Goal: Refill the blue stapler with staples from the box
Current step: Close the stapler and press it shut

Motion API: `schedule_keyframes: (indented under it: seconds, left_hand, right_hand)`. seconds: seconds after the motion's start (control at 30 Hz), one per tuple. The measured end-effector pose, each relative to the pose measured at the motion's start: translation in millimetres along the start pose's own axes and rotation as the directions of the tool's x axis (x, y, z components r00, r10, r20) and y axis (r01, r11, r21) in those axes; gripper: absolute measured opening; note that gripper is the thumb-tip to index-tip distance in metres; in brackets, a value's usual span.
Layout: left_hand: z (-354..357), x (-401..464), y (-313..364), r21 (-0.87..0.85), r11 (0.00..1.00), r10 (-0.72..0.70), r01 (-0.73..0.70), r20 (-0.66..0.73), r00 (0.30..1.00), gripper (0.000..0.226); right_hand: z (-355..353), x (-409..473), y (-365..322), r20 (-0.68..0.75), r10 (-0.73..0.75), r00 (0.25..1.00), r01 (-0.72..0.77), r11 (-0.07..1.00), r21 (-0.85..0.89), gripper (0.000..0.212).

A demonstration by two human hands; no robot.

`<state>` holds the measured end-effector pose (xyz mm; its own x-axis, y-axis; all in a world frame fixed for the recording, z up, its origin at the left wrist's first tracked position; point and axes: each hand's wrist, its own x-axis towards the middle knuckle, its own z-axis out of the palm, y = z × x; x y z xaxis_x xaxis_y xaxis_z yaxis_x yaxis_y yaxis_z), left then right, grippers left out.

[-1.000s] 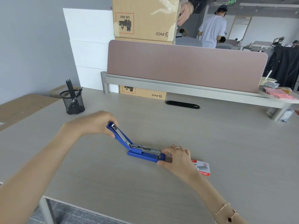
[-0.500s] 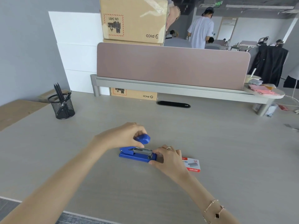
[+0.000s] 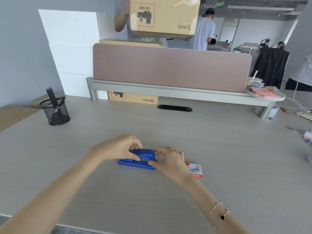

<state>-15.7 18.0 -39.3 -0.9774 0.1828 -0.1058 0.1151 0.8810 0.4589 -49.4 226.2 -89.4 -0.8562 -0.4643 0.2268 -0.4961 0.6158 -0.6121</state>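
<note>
The blue stapler (image 3: 141, 159) lies flat on the grey desk, its top arm folded down onto the base. My left hand (image 3: 118, 147) grips the rear and top of the arm from the left. My right hand (image 3: 170, 159) pinches the stapler's front end, thumb at the base and fingers at the tip. Just right of that hand lies the small red and white staple box (image 3: 195, 170), partly hidden by my wrist. No loose staples are visible.
A black mesh pen cup (image 3: 55, 111) stands at the far left. A pink divider (image 3: 170, 68) on a grey rail crosses the back, with a cable slot (image 3: 174, 108) before it. A person behind it holds a cardboard box (image 3: 163, 15). Clutter lies at the right edge.
My left hand swung the stapler's top arm from wide open down onto the base. My right hand stayed at the front end. The person behind lifted the cardboard box.
</note>
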Motion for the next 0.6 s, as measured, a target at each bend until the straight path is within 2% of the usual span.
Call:
schedule_keyframes:
  seconds: [0.1, 0.3, 0.6]
  left_hand:
    - [1.7, -2.6, -5.9, -0.03, 1.0, 0.0, 0.0, -0.016, 1.0, 0.026]
    - [5.0, -4.5, -6.8, -0.098, 0.995, 0.009, -0.013, -0.044, 0.999, 0.024]
    - [6.8, -4.0, -9.8, -0.092, 0.996, -0.008, 0.003, -0.051, 0.999, 0.023]
  right_hand:
    - [-5.2, 2.5, -6.3, -0.025, -0.019, 1.0, 0.02, 0.997, 0.068, 0.035]
    - [-9.1, 5.2, -12.6, -0.033, -0.089, 0.995, 0.09, 0.996, 0.008, 0.023]
    - [-9.5, 9.6, -14.5, -0.021, -0.125, 0.992, 0.122, 0.988, -0.095, 0.025]
